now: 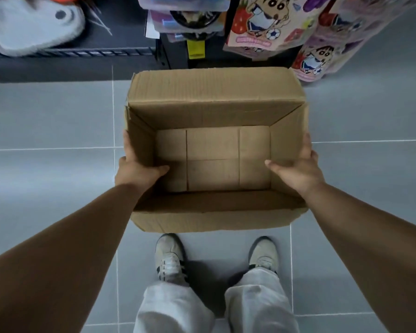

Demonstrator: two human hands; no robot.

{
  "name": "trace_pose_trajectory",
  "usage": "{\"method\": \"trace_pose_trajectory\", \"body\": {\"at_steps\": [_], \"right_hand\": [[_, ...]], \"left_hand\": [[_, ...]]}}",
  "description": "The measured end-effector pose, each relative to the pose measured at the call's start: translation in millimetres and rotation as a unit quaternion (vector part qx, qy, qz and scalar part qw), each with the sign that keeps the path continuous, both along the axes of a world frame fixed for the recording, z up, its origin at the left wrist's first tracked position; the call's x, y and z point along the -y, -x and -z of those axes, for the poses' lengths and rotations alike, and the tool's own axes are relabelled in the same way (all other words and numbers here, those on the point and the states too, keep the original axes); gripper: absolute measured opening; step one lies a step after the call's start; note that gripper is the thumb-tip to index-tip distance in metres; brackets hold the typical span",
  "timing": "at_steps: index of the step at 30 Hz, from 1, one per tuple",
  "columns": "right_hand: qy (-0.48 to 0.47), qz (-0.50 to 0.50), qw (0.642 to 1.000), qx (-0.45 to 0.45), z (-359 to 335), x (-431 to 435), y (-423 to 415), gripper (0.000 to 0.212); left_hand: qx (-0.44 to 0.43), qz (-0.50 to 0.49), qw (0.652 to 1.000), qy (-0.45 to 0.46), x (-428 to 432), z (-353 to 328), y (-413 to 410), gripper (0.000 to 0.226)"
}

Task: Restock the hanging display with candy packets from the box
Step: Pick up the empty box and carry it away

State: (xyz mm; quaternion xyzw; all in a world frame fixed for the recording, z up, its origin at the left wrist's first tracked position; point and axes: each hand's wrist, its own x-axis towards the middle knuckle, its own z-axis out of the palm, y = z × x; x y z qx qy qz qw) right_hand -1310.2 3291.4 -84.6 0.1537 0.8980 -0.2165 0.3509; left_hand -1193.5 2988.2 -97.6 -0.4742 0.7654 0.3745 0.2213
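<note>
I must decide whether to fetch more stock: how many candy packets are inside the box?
0. The box shows only bare cardboard inside; hardly any of it is hidden. The candy packets in view hang at the top right, outside it.

View straight down into an open cardboard box (214,92), its bare bottom showing. The left hand (136,168) grips the box's left wall and the right hand (298,171) grips its right wall, each with the thumb inside and the fingers outside. Nearer the viewer, pale shoes (169,257) and light trousers (178,306) stand on a grey tiled floor (46,116). Beyond the box hang cartoon-printed candy packets (259,22). A grey soft toy (29,27) lies on a dark shelf (58,54) at upper left.
</note>
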Motion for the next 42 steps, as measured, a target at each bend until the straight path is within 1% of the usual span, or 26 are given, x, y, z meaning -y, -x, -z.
{"method": "trace_pose_trajectory", "body": {"at_steps": [2,5,10,13,17,22,26,28,30,32,36,42], "right_hand": [[0.027,0.027,0.999,-0.002,-12,2,-3,0.109],[0.039,0.018,0.999,-0.006,-42,1,-13,0.107],[0.059,0.008,0.998,-0.029,-124,9,-33,0.105],[0.063,-0.012,0.997,-0.036,-191,18,-45,0.106],[0.063,-0.041,0.996,-0.051,-293,32,-59,0.106],[0.049,-0.121,0.986,-0.102,-424,55,-64,0.103],[0.035,-0.207,0.954,-0.216,-508,85,-62,0.084],[0.035,-0.25,0.936,-0.245,-542,106,-65,0.078],[0.032,-0.294,0.92,-0.256,-572,133,-70,0.079],[0.037,-0.33,0.906,-0.263,-596,164,-81,0.082],[0.079,-0.379,0.88,-0.275,-631,234,-115,0.089],[0.12,-0.447,0.832,-0.307,-664,347,-183,0.086]], "left_hand": [[0.002,-0.014,1.0,0.007,0,-11,-1,0.115],[0.02,-0.007,0.998,0.057,4,-43,-8,0.107],[0.026,0.01,0.994,0.109,8,-128,-30,0.098],[0.027,0.002,0.989,0.143,10,-199,-47,0.097],[0.018,-0.042,0.984,0.173,13,-312,-74,0.095],[-0.005,-0.096,0.972,0.212,19,-449,-111,0.09],[-0.036,-0.14,0.947,0.288,30,-534,-147,0.067],[-0.046,-0.178,0.93,0.318,38,-569,-166,0.06],[-0.043,-0.212,0.918,0.333,47,-601,-185,0.062],[-0.033,-0.245,0.907,0.342,59,-626,-208,0.069],[-0.034,-0.332,0.88,0.339,85,-662,-265,0.081],[-0.044,-0.418,0.829,0.368,136,-699,-360,0.073]]}}
